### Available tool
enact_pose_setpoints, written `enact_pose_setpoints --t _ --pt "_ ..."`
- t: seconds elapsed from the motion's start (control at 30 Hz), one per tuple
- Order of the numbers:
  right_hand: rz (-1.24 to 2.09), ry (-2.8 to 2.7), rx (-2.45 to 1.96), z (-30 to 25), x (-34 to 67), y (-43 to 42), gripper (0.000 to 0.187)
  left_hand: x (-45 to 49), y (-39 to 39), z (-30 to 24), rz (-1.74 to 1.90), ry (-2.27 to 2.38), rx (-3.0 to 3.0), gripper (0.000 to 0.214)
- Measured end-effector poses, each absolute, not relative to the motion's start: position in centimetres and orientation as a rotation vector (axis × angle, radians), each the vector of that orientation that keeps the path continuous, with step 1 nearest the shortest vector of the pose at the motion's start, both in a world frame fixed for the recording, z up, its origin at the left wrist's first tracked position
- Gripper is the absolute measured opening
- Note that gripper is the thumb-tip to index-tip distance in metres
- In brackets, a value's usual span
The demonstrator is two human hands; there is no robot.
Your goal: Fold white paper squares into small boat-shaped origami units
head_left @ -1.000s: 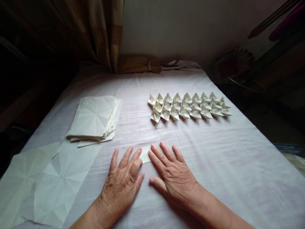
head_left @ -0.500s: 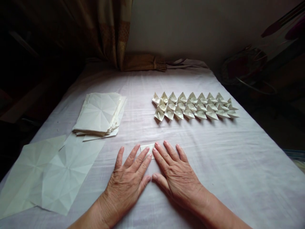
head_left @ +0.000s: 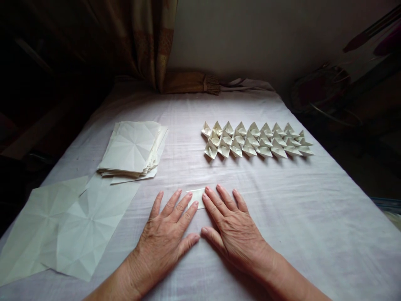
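A small folded piece of white paper [head_left: 196,197] lies flat on the cloth-covered surface, partly under the fingertips of both hands. My left hand [head_left: 169,232] rests palm down with fingers spread, its index and middle fingertips on the paper's left part. My right hand [head_left: 233,225] is flat as well, fingers apart, with fingertips over the paper's right end, which they hide. The two thumbs point at each other, a small gap between them. Beyond the right hand stand rows of folded paper boats [head_left: 252,140].
At the left is a stack of creased paper sheets [head_left: 130,146]. Nearer to me, two loose creased sheets [head_left: 90,221] overlap. A pale bedsheet [head_left: 300,217] covers the surface. A brown curtain [head_left: 153,46] hangs at the back by the wall.
My left hand's fingers have slid slightly left, uncovering more of the folded paper. The right hand has stayed almost in place. The whole view has shifted very slightly.
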State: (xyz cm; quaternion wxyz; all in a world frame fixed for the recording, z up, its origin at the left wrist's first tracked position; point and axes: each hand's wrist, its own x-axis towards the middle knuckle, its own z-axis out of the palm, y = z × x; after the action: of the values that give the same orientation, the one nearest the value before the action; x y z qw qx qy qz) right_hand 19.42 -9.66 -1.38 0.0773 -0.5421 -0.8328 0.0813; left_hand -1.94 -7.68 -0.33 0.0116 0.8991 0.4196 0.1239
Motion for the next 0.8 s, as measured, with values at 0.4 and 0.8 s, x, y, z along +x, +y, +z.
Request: enact_pose_setpoints --t 0.4,0.8 --pt "0.258 -2.563 -1.484 -1.4 19.0 -9.8 0.064 -2.0 -6.7 -0.4 0.466 1.282 2.805 0.034" --pt "0.122 -2.43 -1.622 -1.5 19.0 -10.1 0.059 -1.4 -7.8 -0.7 0.437 1.332 2.9 0.041"
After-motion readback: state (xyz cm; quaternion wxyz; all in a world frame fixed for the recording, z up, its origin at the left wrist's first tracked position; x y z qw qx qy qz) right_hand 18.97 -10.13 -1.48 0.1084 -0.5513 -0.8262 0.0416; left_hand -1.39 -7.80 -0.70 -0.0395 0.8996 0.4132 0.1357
